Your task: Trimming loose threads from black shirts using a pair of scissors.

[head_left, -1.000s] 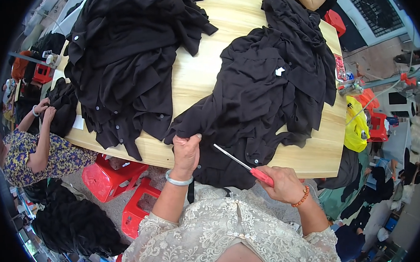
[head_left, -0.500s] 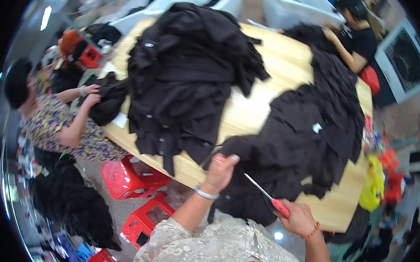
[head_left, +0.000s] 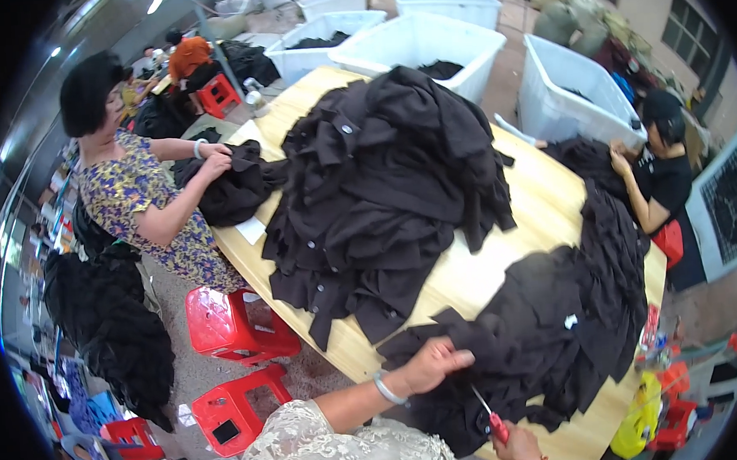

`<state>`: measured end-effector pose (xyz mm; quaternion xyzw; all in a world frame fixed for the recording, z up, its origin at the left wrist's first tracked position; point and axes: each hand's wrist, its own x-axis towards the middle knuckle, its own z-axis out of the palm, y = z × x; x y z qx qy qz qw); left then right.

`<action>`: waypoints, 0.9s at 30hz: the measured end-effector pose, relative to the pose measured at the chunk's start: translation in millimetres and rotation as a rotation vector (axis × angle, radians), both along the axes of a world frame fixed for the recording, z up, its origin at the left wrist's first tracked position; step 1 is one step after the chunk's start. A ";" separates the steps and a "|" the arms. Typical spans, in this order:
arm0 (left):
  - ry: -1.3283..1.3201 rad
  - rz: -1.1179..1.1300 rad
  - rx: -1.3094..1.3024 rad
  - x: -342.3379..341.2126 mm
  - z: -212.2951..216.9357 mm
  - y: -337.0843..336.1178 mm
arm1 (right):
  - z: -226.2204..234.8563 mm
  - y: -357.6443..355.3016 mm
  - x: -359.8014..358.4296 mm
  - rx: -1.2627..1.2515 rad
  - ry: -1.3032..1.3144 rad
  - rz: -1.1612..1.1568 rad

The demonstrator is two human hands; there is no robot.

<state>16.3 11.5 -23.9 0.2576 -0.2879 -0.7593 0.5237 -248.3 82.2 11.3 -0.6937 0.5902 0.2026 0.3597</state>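
Observation:
My left hand [head_left: 432, 365] is closed, thumb on top, on the near edge of a black garment [head_left: 516, 339] spread over the table's near right side. A small white tag shows on that cloth. My right hand [head_left: 520, 447], low in the picture, grips the red handle of a tool [head_left: 497, 427]. The tool's thin metal shaft points up and left toward my left hand, over the black cloth. Its exact kind I cannot make out. A big heap of black buttoned garments [head_left: 391, 179] covers the middle of the table, beyond my left hand.
The light wooden table [head_left: 541, 179] bears the clothes. A person in a flowered top [head_left: 124, 172] handles black cloth at left; another in black [head_left: 661, 169] works at far right. Red stools [head_left: 231, 320], a black cloth pile [head_left: 111, 327] and white bins [head_left: 575, 107] surround it.
The view has tilted up, showing more bins beyond the table. My left hand has moved right across the cloth, and the tool in my right hand sits lower in the picture.

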 end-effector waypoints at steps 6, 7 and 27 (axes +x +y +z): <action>0.274 -0.367 -0.366 4.4 52.1 -2.1 | -18.6 -48.9 1.5 -0.076 -0.280 -0.309; 0.346 -0.359 -0.362 6.2 49.9 -3.1 | -41.1 -61.7 -9.8 0.060 -0.225 -0.430; -0.067 0.977 -0.584 204.2 83.7 -186.6 | 117.2 -419.4 214.8 -0.994 -0.728 0.242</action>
